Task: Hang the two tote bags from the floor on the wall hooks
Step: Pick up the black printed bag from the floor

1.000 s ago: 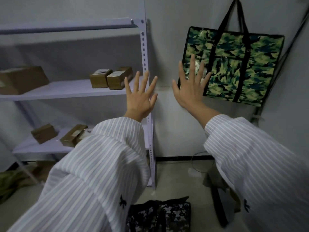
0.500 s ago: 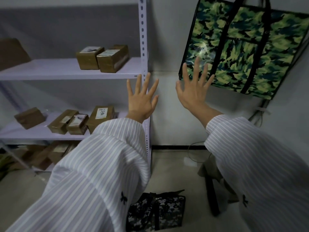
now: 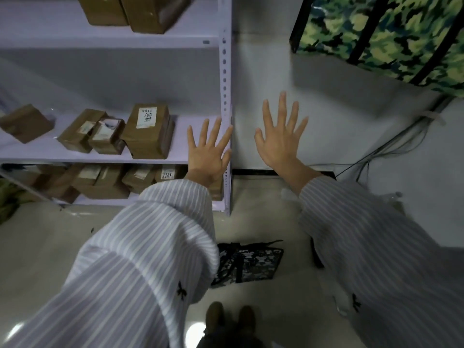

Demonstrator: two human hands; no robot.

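Patterned tote bag [image 3: 253, 263] lies on floor [image 3: 50, 247], well below the spread fingers [image 3: 283, 111].

Camo tote [image 3: 391, 33] hanging; patterned black tote [image 3: 251, 264] on floor.

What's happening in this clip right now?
A person in a striped shirt holds both hands out in front, fingers spread, gripping nothing: left hand in front of the shelf post, right hand before the bare wall. The green camouflage tote bag hangs against the wall at upper right. The black-and-white patterned tote bag lies on the floor near the person's feet, not yet picked up.
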